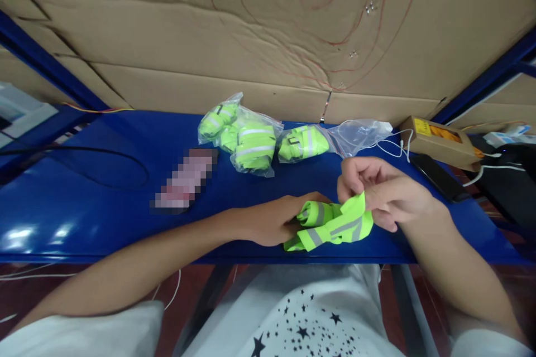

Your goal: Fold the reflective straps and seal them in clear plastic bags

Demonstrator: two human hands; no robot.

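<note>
neon-yellow, grey-striped bundle (324, 230), loosely folded. left hand (272, 220) grips it, fingers partly hidden; right hand (387, 189) pinches the strap end (357, 203). clear bags (360, 135) hold similar rolls (307, 142).

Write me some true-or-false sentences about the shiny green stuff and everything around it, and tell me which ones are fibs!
1. The left hand and the right hand both touch the yellow-green fabric. True.
2. The table is bright yellow. False: the table is blue.
3. Green bundles in clear bags lie farther back than the hands. True.
4. The cardboard box sits at the left end. False: the cardboard box is at the right.
5. The white shirt has dark stars. True.
</note>
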